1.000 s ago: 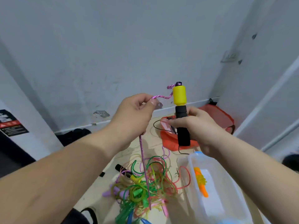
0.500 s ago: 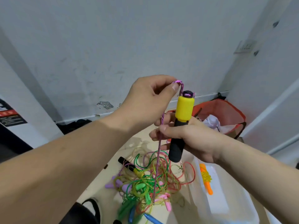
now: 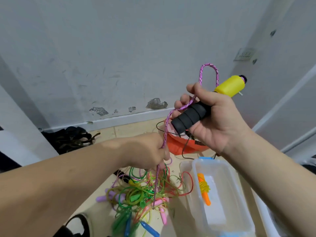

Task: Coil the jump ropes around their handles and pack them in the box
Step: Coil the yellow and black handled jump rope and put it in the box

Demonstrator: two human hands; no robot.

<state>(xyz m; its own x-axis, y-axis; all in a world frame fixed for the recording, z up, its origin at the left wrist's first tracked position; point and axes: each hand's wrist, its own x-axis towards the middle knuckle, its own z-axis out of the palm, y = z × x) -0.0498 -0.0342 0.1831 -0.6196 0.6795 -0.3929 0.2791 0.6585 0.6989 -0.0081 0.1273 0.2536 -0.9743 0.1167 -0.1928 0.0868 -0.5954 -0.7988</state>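
The light was soft, even and cool, moderately bright, and what shadows there were stayed faint and diffuse. The wall [image 3: 119, 48] read as flat grey. Wide-angle distortion bowed straight lines near the frame's edges. The rope pile [image 3: 145, 194] low in the frame was smeared with blur, its colours bleeding.

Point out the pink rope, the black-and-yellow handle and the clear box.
pink rope [image 3: 209, 65], head view, top of its loop.
black-and-yellow handle [image 3: 188, 119], head view, black foam grip.
clear box [image 3: 213, 161], head view, far rim.
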